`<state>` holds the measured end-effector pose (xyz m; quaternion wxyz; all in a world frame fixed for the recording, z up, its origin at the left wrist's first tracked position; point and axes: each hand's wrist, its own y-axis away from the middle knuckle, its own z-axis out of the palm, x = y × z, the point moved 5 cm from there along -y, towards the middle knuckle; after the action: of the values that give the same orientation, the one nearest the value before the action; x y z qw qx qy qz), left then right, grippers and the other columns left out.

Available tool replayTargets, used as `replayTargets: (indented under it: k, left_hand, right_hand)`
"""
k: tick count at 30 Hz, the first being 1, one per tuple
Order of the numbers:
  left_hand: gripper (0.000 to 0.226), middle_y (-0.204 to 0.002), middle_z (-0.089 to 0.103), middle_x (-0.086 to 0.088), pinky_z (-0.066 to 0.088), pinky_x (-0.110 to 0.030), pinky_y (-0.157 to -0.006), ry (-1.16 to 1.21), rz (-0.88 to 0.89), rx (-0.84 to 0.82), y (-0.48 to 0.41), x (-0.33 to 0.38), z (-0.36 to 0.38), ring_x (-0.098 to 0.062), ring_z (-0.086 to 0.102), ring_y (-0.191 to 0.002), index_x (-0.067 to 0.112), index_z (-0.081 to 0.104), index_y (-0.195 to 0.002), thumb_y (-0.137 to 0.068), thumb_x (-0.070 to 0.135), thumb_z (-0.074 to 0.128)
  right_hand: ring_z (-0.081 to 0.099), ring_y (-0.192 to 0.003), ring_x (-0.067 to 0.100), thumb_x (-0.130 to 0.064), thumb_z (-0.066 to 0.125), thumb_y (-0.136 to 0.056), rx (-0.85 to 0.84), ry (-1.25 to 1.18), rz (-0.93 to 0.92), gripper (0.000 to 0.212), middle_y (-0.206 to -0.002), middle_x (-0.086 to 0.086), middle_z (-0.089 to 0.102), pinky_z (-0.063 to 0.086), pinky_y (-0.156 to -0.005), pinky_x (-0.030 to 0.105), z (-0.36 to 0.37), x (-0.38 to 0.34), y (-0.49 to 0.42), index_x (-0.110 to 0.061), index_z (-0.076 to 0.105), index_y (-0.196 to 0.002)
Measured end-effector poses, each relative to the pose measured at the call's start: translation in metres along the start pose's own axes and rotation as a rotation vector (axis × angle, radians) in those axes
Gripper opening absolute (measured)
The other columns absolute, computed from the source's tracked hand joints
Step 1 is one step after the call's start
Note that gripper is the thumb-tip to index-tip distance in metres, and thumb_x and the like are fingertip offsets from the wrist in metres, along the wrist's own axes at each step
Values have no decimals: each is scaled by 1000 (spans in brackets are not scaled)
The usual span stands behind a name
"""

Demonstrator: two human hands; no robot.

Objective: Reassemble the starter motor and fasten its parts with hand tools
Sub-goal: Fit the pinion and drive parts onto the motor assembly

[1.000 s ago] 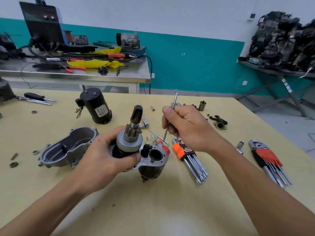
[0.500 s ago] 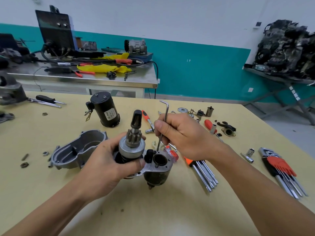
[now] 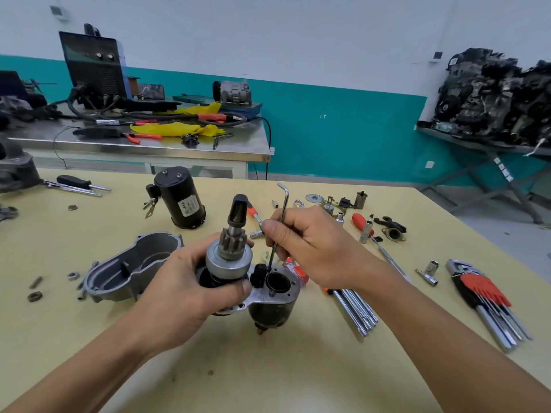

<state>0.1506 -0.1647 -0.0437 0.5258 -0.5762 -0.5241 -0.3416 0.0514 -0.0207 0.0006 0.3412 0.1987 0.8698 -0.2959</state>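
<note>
Both hands were closed: left hand (image 3: pixel 190 281) gripped the starter motor (image 3: pixel 253 290), right hand (image 3: pixel 310 248) pinched a hex key (image 3: pixel 281 216) onto a housing screw; turning it likely came next.

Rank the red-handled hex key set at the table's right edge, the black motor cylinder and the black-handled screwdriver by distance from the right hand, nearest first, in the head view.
From the right hand:
1. Black motor cylinder, standing behind and left of it.
2. Red-handled hex key set, lying to its right near the table edge.
3. Black-handled screwdriver, far left at the back of the table.
</note>
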Motion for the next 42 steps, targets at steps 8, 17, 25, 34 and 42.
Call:
replayTargets:
  k: [8, 17, 25, 34, 42]
  left_hand:
    - [42, -90, 72, -3, 55, -19, -73, 6, -4, 4, -1, -1, -1, -10, 67, -82, 39, 71, -104, -68, 19, 79]
    - [42, -91, 72, -1, 55, -18, -77, 0, 4, -1, -3, -3, -3, -9, 68, -85, 38, 71, -106, -69, 19, 79]
    - [43, -93, 73, -4, 55, -16, -75, 29, -3, 9, -2, -1, -3, -10, 68, -84, 41, 72, -103, -67, 19, 78]
    - [42, -90, 71, -3, 53, -14, -69, -8, -4, 8, -2, -2, -3, -8, 67, -81, 34, 72, -102, -79, 0, 79]
    - [38, -92, 72, -5, 56, -18, -76, 6, 4, 7, -2, -1, -2, -23, 69, -90, 37, 71, -101, -69, 19, 77]
  right_hand:
    - [51, -47, 6, -22, 66, -94, 57, -210, 28, 18, -58, -3, 64, 39, -49, 15, 1, 7, 4, -12, 74, -81]
    - [56, -50, 10, -21, 68, -94, 121, -103, 3, 19, -64, 0, 68, 48, -49, 22, -1, 9, 8, -18, 71, -75]
    - [54, -53, 28, -25, 74, -88, 235, -141, 12, 5, -61, 12, 62, 49, -51, 36, 6, 11, 5, -23, 73, -84]
    - [48, -51, 3, -21, 55, -100, 125, -226, 20, 19, -60, -6, 58, 41, -49, 17, 1, 9, 8, -14, 72, -93]
    - [60, -52, 7, -21, 75, -88, 276, -195, -9, 15, -59, 0, 67, 48, -52, 18, 1, 7, 9, -21, 71, -74]
